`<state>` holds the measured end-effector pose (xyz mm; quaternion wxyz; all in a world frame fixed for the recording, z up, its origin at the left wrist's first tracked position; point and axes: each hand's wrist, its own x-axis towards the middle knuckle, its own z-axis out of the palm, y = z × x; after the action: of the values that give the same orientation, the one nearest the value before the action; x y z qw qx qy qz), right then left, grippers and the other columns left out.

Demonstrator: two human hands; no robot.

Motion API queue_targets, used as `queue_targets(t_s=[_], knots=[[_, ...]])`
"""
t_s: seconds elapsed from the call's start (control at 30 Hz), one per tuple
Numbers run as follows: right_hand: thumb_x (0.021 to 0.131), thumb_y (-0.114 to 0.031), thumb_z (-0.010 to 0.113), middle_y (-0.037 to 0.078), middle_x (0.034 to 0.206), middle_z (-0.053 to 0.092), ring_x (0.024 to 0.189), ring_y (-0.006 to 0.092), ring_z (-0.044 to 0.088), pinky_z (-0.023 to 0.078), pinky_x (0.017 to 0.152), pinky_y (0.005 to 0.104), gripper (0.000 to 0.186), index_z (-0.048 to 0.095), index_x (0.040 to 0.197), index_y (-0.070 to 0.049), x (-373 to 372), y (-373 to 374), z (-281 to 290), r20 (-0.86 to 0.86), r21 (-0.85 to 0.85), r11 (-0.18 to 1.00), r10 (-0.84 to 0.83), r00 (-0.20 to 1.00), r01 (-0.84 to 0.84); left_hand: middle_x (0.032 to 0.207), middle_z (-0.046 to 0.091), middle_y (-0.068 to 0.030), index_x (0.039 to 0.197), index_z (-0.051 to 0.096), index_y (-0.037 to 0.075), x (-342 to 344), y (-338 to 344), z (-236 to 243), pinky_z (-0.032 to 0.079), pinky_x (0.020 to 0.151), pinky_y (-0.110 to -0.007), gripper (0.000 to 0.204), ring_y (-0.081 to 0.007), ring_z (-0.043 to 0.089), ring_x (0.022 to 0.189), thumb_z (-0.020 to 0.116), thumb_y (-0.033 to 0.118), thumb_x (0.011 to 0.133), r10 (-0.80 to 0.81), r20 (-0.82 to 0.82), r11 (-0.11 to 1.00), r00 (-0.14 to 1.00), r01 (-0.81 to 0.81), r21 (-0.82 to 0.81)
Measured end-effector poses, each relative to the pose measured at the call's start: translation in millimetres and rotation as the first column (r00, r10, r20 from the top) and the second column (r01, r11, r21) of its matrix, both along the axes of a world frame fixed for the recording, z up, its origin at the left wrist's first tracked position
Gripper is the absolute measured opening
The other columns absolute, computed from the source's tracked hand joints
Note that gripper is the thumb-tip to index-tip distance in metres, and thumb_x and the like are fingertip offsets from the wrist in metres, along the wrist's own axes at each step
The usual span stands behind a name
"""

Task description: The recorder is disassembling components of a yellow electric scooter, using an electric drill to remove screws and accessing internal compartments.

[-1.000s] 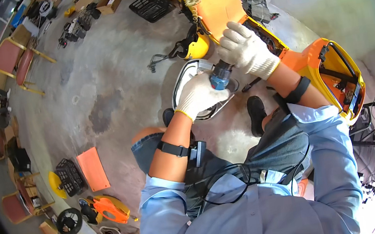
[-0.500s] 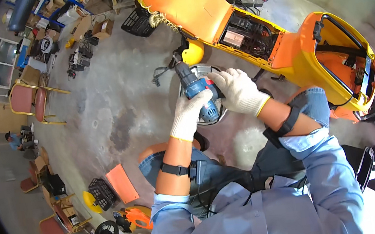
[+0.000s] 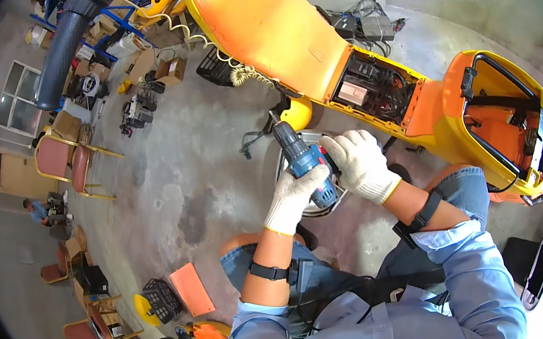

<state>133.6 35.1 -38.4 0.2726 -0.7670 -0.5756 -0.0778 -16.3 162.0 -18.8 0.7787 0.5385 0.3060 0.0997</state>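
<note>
A blue and black cordless drill [image 3: 305, 160] is in front of me, its chuck and bit pointing away. My left hand [image 3: 295, 198], in a white knit glove, wraps the left side of its body, thumb across the top. My right hand [image 3: 363, 168], gloved alike, is closed at the drill's right side where the handle is; the palm hides most of that grip. Below the drill, a round light-rimmed object [image 3: 323, 212] shows only in part. Just past the bit lies a yellow helmet-like shell [image 3: 298, 113] with a dark strap.
An orange and yellow vehicle body [image 3: 310, 46] with an open wiring bay [image 3: 371, 89] stretches across the far right. Red chairs [image 3: 56, 158], a black crate [image 3: 161, 300] and an orange panel [image 3: 191, 289] are on the left. A person [image 3: 45, 212] sits far left.
The view has tilted, so the room sits lower and farther right in the picture. Both hands keep their hold on the drill, with little visible change in grip.
</note>
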Motion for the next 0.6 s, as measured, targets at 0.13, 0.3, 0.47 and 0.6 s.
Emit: queue_targets(t_s=[0.13, 0.3, 0.47, 0.6], knots=[[0.074, -0.02, 0.071, 0.008, 0.103, 0.068, 0.103, 0.0288, 0.064, 0.047, 0.095, 0.0446, 0.053, 0.065, 0.125, -0.011, 6.0, 1.6, 14.0, 0.013, 0.075, 0.997, -0.028, 1.0, 0.027, 0.109, 0.07, -0.0044, 0.126, 0.065, 0.005, 8.5, -4.2, 9.8, 0.057, 0.09, -0.036, 0.052, -0.0176, 0.069, 0.097, 0.088, 0.02, 0.082, 0.068, 0.045, 0.994, 0.997, -0.064, -0.083], [0.071, -0.019, 0.072, 0.011, 0.091, 0.069, 0.085, 0.0343, 0.066, 0.05, 0.076, 0.0485, 0.039, 0.065, 0.109, -0.01, -13.2, 26.1, 29.7, -0.074, 0.113, 0.99, 0.094, 0.993, -0.085, 0.108, 0.071, -0.0056, 0.128, 0.064, 0.004, -11.4, -3.2, 34.5, 0.059, 0.087, -0.036, 0.048, -0.0175, 0.069, 0.099, 0.081, 0.01, 0.084, 0.139, -0.089, 0.985, 0.986, -0.147, -0.088], [0.078, -0.022, 0.072, 0.013, 0.101, 0.069, 0.096, 0.0357, 0.065, 0.05, 0.084, 0.0493, 0.048, 0.066, 0.123, -0.007, -0.8, -8.0, 11.7, 0.099, 0.055, 0.995, -0.089, 0.991, 0.084, 0.099, 0.07, -0.0025, 0.111, 0.069, 0.006, 5.5, -18.2, 16.2, 0.055, 0.08, -0.033, 0.038, -0.0141, 0.065, 0.09, 0.083, 0.028, 0.085, -0.08, 0.069, 0.995, 0.994, 0.076, 0.06], [0.081, -0.019, 0.073, 0.014, 0.112, 0.07, 0.107, 0.0362, 0.067, 0.052, 0.094, 0.0448, 0.051, 0.063, 0.129, -0.005, -1.7, 0.8, 4.7, -0.019, 0.016, 0.999, -0.038, 0.999, 0.038, 0.104, 0.068, -0.0039, 0.121, 0.066, 0.007, -15.3, -14.2, 3.9, 0.051, 0.091, -0.034, 0.05, -0.0154, 0.062, 0.099, 0.073, 0.048, 0.094, -0.124, 0.129, 0.954, 0.984, 0.082, 0.29]])
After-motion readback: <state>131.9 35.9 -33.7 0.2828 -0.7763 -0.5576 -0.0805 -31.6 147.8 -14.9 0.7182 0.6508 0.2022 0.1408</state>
